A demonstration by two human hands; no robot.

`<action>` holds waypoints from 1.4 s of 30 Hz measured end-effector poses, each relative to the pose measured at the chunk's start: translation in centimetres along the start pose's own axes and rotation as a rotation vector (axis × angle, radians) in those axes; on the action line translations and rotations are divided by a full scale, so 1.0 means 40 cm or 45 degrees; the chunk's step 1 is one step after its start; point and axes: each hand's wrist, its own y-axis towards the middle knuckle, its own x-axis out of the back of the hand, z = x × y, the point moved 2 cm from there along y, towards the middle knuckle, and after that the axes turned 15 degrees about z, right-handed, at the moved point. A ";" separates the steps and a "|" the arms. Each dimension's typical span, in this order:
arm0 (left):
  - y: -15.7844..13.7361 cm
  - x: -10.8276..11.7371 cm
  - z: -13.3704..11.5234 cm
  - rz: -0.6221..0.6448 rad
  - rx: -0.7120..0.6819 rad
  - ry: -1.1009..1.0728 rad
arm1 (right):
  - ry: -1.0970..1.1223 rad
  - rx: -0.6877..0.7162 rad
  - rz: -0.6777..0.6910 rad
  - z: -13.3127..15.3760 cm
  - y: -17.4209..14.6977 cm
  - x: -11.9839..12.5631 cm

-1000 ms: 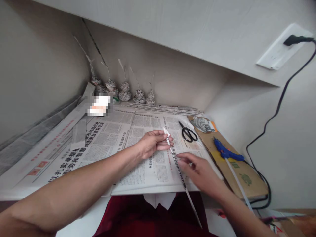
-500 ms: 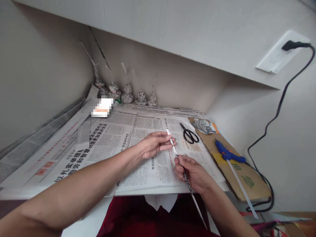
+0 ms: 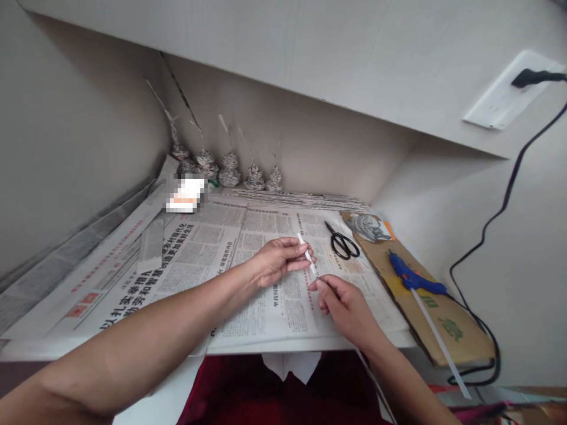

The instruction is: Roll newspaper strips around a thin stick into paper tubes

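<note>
Between the fingers of my left hand [image 3: 279, 261] is the white end of a thin rolled newspaper tube [image 3: 313, 269]. My right hand [image 3: 344, 302] is closed on the same tube just below, pinching it with thumb and index finger. The tube slants down toward me; my right hand and wrist hide its middle, and a thin pale length shows again beside my right forearm. Both hands are above printed newspaper sheets [image 3: 261, 236] spread over the table. Black-handled scissors [image 3: 344, 245] lie on the paper, right of the hands.
A blue glue gun [image 3: 414, 276] with a white glue stick [image 3: 443, 345] rests on cardboard [image 3: 460, 339] at the right. Behind lie several rolled paper tubes [image 3: 305, 200]. Several woven paper gourds [image 3: 230, 171] stand by the wall. A cord [image 3: 491, 218] runs to a socket.
My right hand has turned, with its back more upward, and the tube's lower part has swung right toward my forearm. My left hand still holds the white end. The view has shifted slightly.
</note>
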 end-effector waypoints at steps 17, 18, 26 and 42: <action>-0.001 0.003 -0.004 -0.037 0.031 -0.064 | 0.982 -0.143 0.440 -0.029 0.004 -0.031; 0.000 0.005 -0.007 -0.043 0.020 -0.064 | 0.918 -0.147 0.436 -0.026 0.000 -0.031; 0.014 0.053 -0.082 -0.249 -0.247 -0.163 | 0.456 -0.315 0.564 -0.026 -0.094 0.024; 0.022 0.129 -0.098 -0.614 -0.401 0.100 | 0.770 -0.409 0.149 -0.093 -0.089 0.185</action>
